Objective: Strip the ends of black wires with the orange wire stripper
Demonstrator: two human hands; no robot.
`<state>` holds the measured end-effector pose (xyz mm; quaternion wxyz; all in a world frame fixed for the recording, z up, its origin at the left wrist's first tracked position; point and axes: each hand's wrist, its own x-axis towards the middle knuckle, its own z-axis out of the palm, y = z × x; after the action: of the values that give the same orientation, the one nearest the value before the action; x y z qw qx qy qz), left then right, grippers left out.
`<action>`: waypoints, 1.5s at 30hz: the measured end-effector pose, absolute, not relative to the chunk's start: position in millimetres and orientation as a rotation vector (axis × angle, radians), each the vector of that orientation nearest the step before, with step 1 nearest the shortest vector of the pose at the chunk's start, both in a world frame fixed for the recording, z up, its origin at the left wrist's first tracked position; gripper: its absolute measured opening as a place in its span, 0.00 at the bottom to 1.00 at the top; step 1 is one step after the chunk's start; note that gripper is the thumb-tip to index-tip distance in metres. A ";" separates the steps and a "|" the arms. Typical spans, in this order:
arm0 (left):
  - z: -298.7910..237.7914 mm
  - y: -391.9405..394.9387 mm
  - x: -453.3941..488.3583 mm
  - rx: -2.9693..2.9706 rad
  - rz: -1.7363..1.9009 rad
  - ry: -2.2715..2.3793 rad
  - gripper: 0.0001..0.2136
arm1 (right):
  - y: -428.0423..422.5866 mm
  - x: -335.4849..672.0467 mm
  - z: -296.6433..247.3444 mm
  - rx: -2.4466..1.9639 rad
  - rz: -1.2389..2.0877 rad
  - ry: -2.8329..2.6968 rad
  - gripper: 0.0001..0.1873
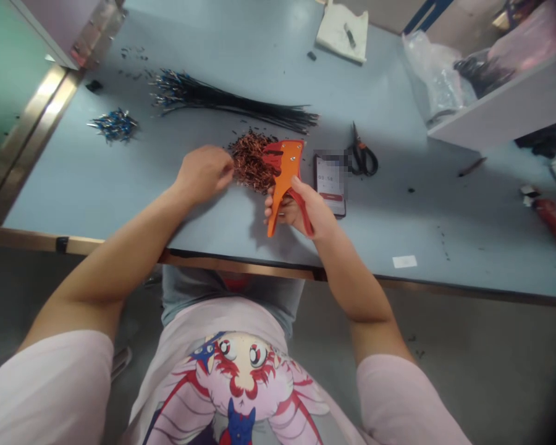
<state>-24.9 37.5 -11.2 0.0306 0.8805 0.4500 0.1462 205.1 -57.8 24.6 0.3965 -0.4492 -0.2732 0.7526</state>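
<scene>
My right hand (306, 207) is wrapped around the handles of an orange and red wire stripper (288, 161), whose jaws point left over a pile of small copper-coloured pieces (252, 164). At the left edge of that pile is my left hand (206, 172), its fingers curled together. Whatever they may pinch is too small to make out. Behind both hands lies a long bundle of black wires (241, 102), with blue and silver ends gathered at the left. A small heap of blue and silver terminals (114, 125) sits farther left on the bench.
Right of the wire stripper are a phone (330, 185) and black-handled scissors (365, 157). A pale cloth or pad (343, 31) lies at the back. Plastic bags (445, 74) rest on a shelf (500, 108) at the right. A red tool (553, 219) lies far right.
</scene>
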 end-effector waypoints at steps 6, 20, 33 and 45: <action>-17.2 51.7 -48.1 2.258 0.770 1.859 0.05 | -57.6 203.6 25.6 -1.149 1.848 -0.725 0.22; -19.4 68.8 -159.6 1.600 1.223 2.514 0.03 | -54.0 193.1 14.2 -1.220 1.799 -0.746 0.17; -20.4 59.6 -170.3 1.392 1.154 2.461 0.04 | -41.3 212.9 22.5 -1.061 1.645 -0.671 0.20; -24.2 29.3 -120.8 2.099 0.820 2.124 0.09 | -46.2 201.6 13.7 -0.943 1.679 -0.393 0.15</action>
<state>-120.8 29.3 -24.2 0.0222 0.6776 0.6857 0.2648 201.6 -46.2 13.7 0.5549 -0.3992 -0.1666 0.7106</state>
